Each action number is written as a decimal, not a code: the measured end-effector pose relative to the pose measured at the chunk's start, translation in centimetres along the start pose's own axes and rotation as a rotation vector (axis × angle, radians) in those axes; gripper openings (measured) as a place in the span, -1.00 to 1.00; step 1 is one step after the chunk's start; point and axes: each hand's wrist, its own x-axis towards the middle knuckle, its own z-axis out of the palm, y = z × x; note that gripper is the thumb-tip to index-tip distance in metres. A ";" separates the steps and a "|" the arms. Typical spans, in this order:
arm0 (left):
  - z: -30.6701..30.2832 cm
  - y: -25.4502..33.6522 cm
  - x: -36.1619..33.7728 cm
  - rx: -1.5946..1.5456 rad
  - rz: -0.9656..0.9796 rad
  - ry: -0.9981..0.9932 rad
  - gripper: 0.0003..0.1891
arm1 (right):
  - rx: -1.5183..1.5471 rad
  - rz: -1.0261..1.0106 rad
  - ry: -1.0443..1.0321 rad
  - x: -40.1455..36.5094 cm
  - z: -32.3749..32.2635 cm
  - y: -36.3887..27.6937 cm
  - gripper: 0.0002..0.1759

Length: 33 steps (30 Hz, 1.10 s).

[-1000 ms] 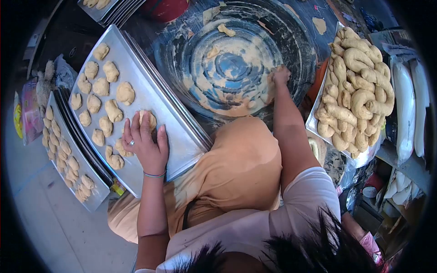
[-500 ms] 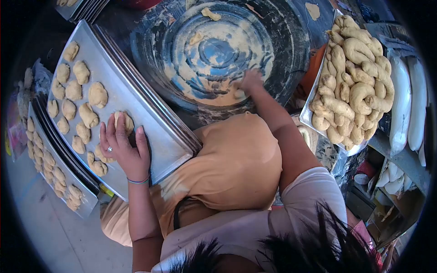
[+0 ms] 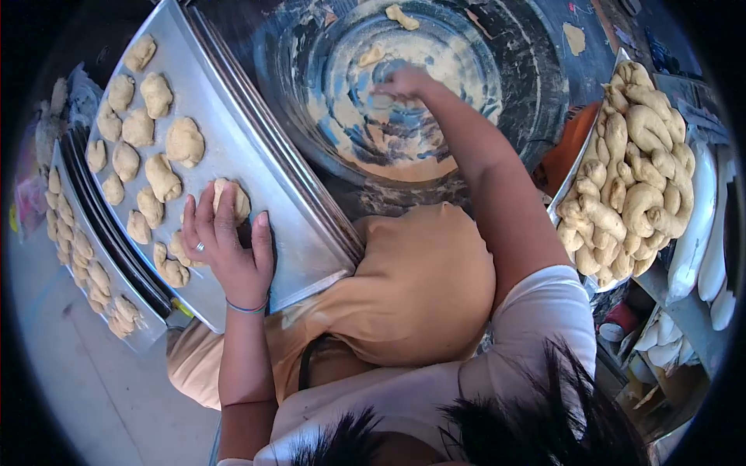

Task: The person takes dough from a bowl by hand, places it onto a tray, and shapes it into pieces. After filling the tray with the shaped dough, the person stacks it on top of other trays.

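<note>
My left hand (image 3: 233, 252) rests on a metal baking tray (image 3: 287, 276), fingers stretched out and thumb apart. Its fingertips lie over a dough piece (image 3: 239, 203) near the tray's right side, and other lumps of dough (image 3: 162, 177) cover the tray's left half. Out over a round dark basin (image 3: 528, 93) dusted with flour, my right hand (image 3: 406, 81) is smeared by motion; I cannot tell whether it holds anything. Two small dough scraps lie in the basin, one (image 3: 402, 17) toward the far side and one (image 3: 371, 54) just beyond the hand.
More trays are stacked beneath the near one, and another stack (image 3: 151, 330) with dough pieces stands at far left. On the right, a tray (image 3: 561, 203) is heaped with thick twisted dough ropes (image 3: 622, 194). White plastic-wrapped rolls (image 3: 690, 221) lie beyond it.
My right hand has swept from the basin's near right side toward its middle and farther away. My left hand stays on the dough piece. The whole view has shifted slightly.
</note>
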 end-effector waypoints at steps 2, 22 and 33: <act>-0.1 -0.1 0.0 -0.005 0.005 -0.002 -0.51 | -0.294 -0.066 0.230 0.7 0.3 -1.5 -0.36; -0.1 -0.1 0.1 0.014 0.004 -0.016 -0.53 | 0.047 0.022 -0.126 -6.3 12.1 1.6 -0.40; -0.1 -0.1 0.2 0.000 0.000 -0.014 -0.55 | -0.314 -0.225 0.085 -7.2 10.5 -7.0 -0.28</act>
